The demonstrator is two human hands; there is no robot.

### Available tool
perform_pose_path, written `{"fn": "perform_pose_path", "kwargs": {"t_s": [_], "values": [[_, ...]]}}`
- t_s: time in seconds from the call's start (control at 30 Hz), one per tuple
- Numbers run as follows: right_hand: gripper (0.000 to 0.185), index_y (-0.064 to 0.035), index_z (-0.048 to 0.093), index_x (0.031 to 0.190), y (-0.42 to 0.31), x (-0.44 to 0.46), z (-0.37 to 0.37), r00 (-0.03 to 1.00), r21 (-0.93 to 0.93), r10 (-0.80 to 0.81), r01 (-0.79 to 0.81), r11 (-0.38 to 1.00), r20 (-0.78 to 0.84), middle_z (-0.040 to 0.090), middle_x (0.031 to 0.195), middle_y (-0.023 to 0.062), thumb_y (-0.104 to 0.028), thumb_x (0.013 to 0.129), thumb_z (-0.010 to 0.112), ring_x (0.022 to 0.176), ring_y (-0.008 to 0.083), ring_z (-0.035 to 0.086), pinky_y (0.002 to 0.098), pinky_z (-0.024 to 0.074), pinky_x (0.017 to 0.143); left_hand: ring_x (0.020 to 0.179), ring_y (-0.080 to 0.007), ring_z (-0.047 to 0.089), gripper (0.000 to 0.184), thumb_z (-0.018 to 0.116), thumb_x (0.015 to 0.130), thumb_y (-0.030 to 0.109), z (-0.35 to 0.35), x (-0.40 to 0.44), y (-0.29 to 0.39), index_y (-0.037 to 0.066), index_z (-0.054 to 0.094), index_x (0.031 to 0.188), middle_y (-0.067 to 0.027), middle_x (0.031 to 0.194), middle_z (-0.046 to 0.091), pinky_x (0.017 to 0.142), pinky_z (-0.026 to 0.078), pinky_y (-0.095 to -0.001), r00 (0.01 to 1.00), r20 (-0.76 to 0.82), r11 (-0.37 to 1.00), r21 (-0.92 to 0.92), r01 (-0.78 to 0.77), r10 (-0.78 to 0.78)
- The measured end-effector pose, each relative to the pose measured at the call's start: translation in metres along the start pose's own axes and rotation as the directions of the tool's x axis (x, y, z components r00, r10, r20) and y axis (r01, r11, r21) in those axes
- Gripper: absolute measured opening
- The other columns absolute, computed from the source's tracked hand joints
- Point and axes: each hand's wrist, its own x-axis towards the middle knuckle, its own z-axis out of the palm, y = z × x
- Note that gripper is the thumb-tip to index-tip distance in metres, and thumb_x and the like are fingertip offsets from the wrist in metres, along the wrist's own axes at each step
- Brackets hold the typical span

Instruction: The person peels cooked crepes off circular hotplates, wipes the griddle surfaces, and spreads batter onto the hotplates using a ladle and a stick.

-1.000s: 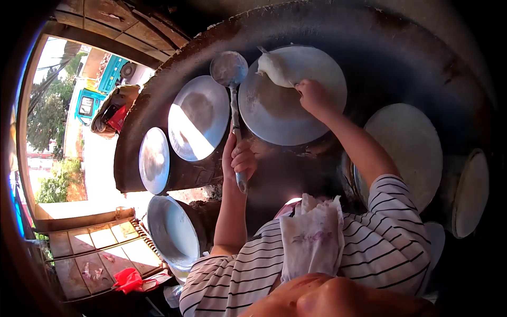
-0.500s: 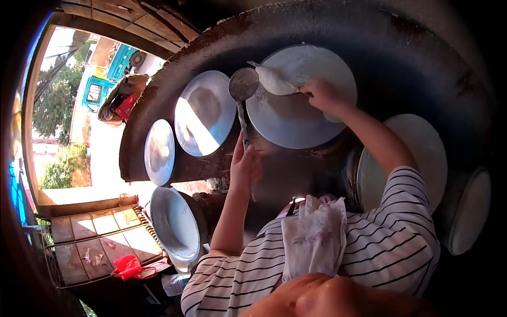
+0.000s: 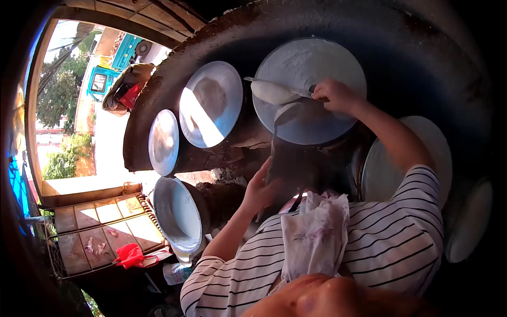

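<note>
Over the large round griddle (image 3: 338, 66), the right hand (image 3: 338, 96) pinches a white-coated scraper (image 3: 272, 92); the left hand's (image 3: 260, 189) fingers loosely grasp the ladle (image 3: 288, 112). These 2 crowd together; a bump could spill something.

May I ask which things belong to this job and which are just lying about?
Job: metal ladle, at left hand; white-coated flat spreader, in right hand; large round grey plate; probably deep metal pot of white liquid.

Apparently lying about: crumpled red cloth or plastic; small pinkish scraps.
</note>
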Motion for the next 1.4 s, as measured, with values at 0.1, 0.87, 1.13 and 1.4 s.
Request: {"fn": "perform_pose_path", "kwargs": {"t_s": [0.1,0.87,1.13,1.4], "values": [[0.034,-0.0055,0.071,0.093,0.005,-0.009,-0.024,0.999,0.058,-0.026,0.025,0.998,0.032,0.066,0.094,0.0066,0.002,0.061,0.063,0.095,0.0247,0.058,0.0347,0.0471,0.083,0.043,-0.0023,0.038,0.07,0.056,0.088,0.003,-0.007,-0.012,-0.013,0.02,0.024,0.147,0.0045,0.063,0.049,0.038,0.031,-0.021,1.0,-0.01,0.987,0.16,-0.026,0.028],[0.031,-0.0012,0.066,0.093,-0.051,-0.117,-0.024,0.976,0.036,0.097,-0.092,0.995,-0.196,0.063,0.095,0.0104,0.009,0.065,0.058,0.088,0.0276,0.062,0.0347,0.0498,0.078,0.043,-0.0056,0.036,0.061,0.051,0.094,0.009,-0.009,0.02,0.006,0.025,0.025,0.146,0.0038,0.061,0.037,0.037,0.031,-0.0225,0.992,-0.045,0.993,-0.01,-0.12,0.119],[0.036,-0.0078,0.049,0.118,-0.214,-0.095,0.121,0.579,0.859,0.775,-0.233,0.456,-0.254,0.067,0.099,0.0066,-0.001,0.084,0.058,0.067,0.0079,0.06,0.0217,0.0431,0.05,0.04,-0.0025,0.027,0.056,0.042,0.098,0.011,-0.1,-0.035,0.084,0.026,0.02,0.147,0.0036,0.062,0.033,0.035,0.022,-0.017,0.878,0.233,0.888,-0.307,-0.343,0.419],[0.031,-0.0173,0.047,0.121,-0.254,0.024,0.294,0.229,0.983,0.956,0.026,0.18,-0.181,0.043,0.065,-0.0034,-0.02,0.092,0.057,0.044,0.0046,0.036,0.0216,0.0297,0.037,0.037,-0.002,0.028,0.024,0.036,0.101,0.02,-0.196,-0.034,0.092,0.013,0.048,0.121,0.0028,0.061,0.03,0.03,0.026,-0.0162,0.719,0.555,0.574,-0.775,0.265,0.417]]}}
